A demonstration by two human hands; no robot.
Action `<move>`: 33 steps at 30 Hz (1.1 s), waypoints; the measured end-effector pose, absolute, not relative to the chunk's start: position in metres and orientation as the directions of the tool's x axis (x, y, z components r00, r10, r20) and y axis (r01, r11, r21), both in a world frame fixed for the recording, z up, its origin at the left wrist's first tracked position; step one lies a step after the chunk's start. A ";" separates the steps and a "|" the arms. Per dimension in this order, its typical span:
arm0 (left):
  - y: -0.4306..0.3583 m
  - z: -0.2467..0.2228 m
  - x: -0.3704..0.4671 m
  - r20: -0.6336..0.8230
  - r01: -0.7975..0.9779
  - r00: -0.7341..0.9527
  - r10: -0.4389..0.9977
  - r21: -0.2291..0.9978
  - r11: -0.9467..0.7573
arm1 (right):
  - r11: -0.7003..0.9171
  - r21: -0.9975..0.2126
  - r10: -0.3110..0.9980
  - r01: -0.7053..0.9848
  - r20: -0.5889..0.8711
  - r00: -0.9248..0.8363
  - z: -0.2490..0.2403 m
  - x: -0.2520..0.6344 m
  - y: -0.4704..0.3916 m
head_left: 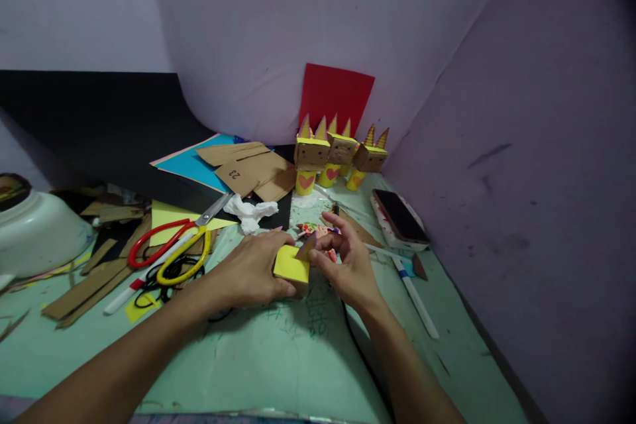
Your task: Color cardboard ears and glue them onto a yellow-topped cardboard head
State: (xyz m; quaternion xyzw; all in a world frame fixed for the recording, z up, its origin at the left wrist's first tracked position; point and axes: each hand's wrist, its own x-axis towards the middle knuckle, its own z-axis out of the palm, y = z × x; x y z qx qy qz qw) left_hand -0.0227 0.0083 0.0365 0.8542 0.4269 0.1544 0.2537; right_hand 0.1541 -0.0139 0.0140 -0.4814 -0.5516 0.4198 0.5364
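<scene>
My left hand point(258, 268) is wrapped round a small cardboard box point(292, 265) with a yellow paper top, resting low over the table. Between the thumb and forefinger of my right hand point(350, 265) is a small pointed cardboard ear point(307, 248) with a purple edge. The ear stands at the right edge of the yellow top; whether it is stuck there I cannot tell. Behind the hands stand several finished figures point(312, 154), with cardboard box heads, striped pointed ears and yellow bodies bearing hearts.
Scissors point(171, 245) with red and yellow handles, black cord point(171, 278) and cardboard strips point(94, 288) lie left. Crumpled white tissue point(251, 212) and cardboard pieces point(253, 169) are behind. On the right are a phone point(400, 215) and a white marker point(417, 301), near the wall.
</scene>
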 end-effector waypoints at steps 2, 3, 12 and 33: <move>0.008 0.038 -0.023 0.047 0.646 0.593 0.804 0.568 -0.510 | 0.183 -0.980 0.982 0.076 0.186 0.039 0.014 0.153 -0.014; 0.008 0.038 -0.024 0.048 0.645 0.594 0.803 0.568 -0.511 | 0.183 -0.980 0.982 0.073 0.186 0.040 0.014 0.153 -0.014; 0.006 0.039 -0.021 0.043 0.646 0.598 0.801 0.567 -0.512 | 0.163 -0.984 0.984 0.068 0.167 0.062 0.013 0.148 -0.013; 0.045 0.025 -0.035 0.148 0.750 0.285 0.947 0.581 -0.316 | 0.169 -0.977 0.981 0.128 0.179 0.069 0.011 0.149 -0.016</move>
